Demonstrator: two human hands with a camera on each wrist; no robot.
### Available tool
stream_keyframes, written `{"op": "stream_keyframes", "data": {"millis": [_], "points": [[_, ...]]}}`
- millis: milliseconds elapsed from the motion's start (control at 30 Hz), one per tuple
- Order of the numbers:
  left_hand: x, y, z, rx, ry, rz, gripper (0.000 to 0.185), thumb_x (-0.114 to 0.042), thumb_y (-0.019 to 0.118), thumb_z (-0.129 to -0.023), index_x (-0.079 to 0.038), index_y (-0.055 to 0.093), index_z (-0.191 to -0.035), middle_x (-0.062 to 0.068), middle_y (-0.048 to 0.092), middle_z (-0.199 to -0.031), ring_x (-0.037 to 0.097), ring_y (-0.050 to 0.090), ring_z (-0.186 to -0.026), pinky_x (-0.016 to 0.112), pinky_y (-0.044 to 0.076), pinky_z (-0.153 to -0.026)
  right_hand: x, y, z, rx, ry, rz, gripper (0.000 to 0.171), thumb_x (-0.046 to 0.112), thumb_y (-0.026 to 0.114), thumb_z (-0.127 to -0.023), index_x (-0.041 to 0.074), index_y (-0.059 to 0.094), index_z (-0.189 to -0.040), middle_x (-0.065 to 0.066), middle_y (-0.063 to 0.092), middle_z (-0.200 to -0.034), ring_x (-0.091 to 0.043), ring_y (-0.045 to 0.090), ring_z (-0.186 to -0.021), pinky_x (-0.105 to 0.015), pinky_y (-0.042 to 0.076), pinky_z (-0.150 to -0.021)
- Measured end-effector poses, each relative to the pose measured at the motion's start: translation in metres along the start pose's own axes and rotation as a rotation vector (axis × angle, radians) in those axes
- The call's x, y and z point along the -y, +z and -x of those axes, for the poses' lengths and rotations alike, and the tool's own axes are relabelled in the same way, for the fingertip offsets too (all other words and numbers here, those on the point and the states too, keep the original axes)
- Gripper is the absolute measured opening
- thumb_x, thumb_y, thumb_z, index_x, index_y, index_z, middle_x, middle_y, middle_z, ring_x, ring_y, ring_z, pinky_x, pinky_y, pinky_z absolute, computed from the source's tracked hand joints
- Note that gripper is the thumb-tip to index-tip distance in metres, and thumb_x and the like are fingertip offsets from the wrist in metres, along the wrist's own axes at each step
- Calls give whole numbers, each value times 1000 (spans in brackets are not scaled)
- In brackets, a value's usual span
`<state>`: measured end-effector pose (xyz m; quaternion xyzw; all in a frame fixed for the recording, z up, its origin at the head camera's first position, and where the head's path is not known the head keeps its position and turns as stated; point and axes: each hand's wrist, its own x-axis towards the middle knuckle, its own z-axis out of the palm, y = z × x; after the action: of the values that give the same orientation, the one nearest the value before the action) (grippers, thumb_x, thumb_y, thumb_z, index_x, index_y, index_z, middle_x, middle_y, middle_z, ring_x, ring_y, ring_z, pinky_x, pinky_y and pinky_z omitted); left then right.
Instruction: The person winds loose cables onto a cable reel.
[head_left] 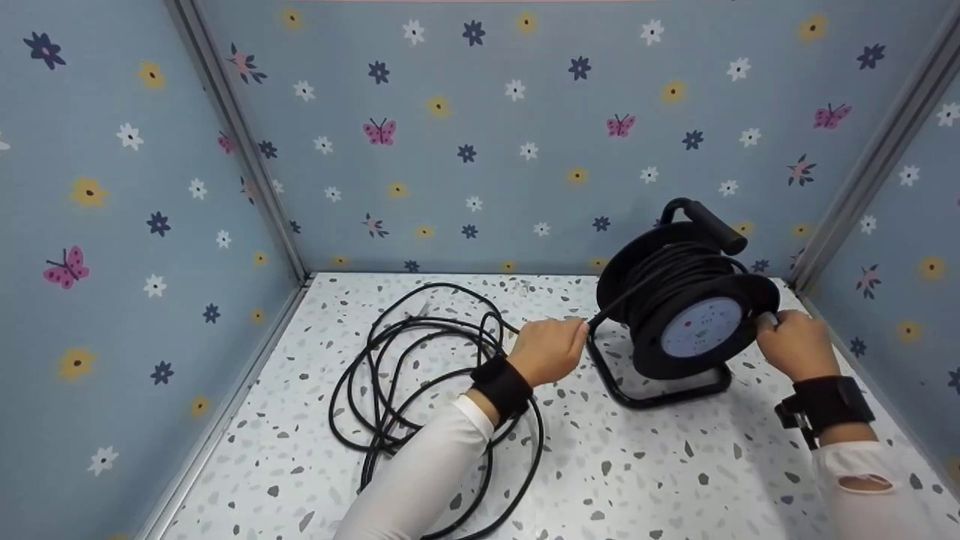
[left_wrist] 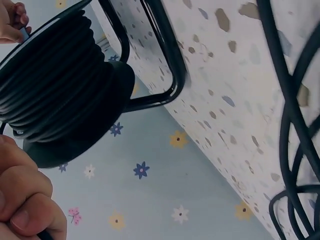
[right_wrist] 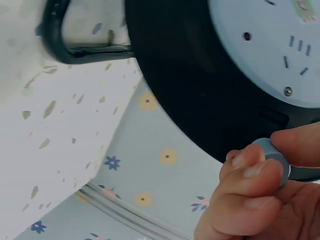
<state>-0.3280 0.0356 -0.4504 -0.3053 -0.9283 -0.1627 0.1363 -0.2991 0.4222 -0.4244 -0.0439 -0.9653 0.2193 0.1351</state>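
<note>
A black cable reel (head_left: 645, 345) stands on its tubular frame at the right of the table, part of its cord wound on the drum. Its face is a pale socket disc (head_left: 703, 327). My left hand (head_left: 550, 349) grips the cord just left of the reel, and the cord runs from the fist up to the drum. On the reel's rim, my right hand (head_left: 799, 346) pinches a grey crank knob (right_wrist: 272, 155) between thumb and curled fingers. Loose loops of black cable (head_left: 382, 375) lie left of and beneath my left forearm.
The speckled white tabletop (head_left: 600, 480) is bounded by blue flowered panels (head_left: 495, 150) at the back and both sides. The reel's carrying handle (head_left: 712, 225) rises near the back panel. Metal trim (head_left: 240, 135) runs along the panel corners.
</note>
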Motion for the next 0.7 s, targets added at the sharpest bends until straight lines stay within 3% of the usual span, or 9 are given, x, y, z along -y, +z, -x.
{"op": "stream_keyframes", "data": {"millis": [300,567,700], "points": [[-27,5,-15,55,-10,67,41,-31,32,-118,-18,49,-84,-3,47,-68,23,67,-70,38,50,-60,-12,18,3,34,13,-5,49,25,41,-111,11,49,-65,-16,57,-68,-34,55,-64,-43,40,-58],[-26,2,-23,97,6,81,37,-32,30,-119,-18,47,-89,-2,50,-71,24,69,-73,39,53,-64,-12,28,6,12,16,-30,50,24,39,-112,10,51,-65,-11,56,-63,-29,51,-56,-39,37,-55],[-14,-1,-22,40,26,57,41,-38,33,-119,-15,62,-100,3,68,-86,25,72,-88,47,55,-89,-13,29,7,1,16,-22,50,24,39,-112,8,53,-66,-16,61,-67,-34,56,-59,-42,39,-56]]}}
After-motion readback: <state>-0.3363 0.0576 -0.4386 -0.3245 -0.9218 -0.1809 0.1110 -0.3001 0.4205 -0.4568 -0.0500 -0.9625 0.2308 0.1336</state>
